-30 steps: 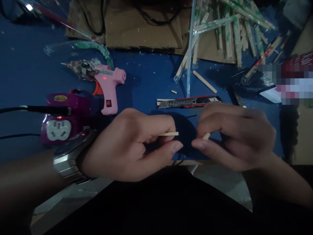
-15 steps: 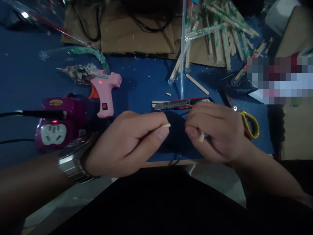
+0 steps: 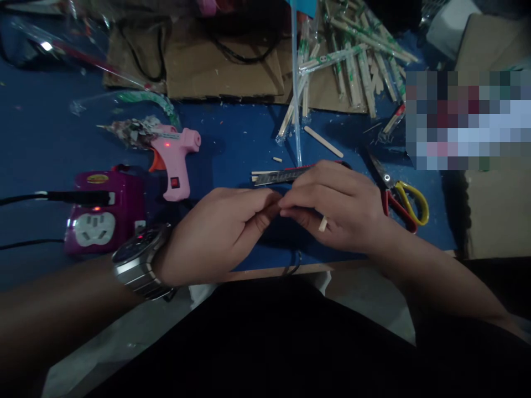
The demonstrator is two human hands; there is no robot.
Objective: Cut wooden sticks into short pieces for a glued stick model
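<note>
My left hand (image 3: 224, 232), with a metal watch (image 3: 143, 265) on its wrist, is pinched closed at the thumb and forefinger. The small chopstick piece seen there a moment before is now hidden by the fingers. My right hand (image 3: 336, 204) is curled, and the pale cut end of a wooden chopstick piece (image 3: 323, 224) sticks out below its fingers. The fingertips of both hands meet above the blue table. Just behind them lies a utility knife (image 3: 282, 175), partly covered by my right hand, beside thin wooden sticks (image 3: 261, 173).
A pink glue gun (image 3: 176, 163) lies at left, near a purple power socket (image 3: 89, 210) with a plugged-in cord. Red and yellow scissors (image 3: 400, 196) rest at right. Wrapped chopsticks (image 3: 352, 77) lie on cardboard (image 3: 224, 66) behind, with a flat wooden stick (image 3: 323, 141) before them.
My right hand has moved left until its fingertips meet those of my left hand. The chopstick tip in my left fingers has gone out of sight. The view has shifted slightly.
</note>
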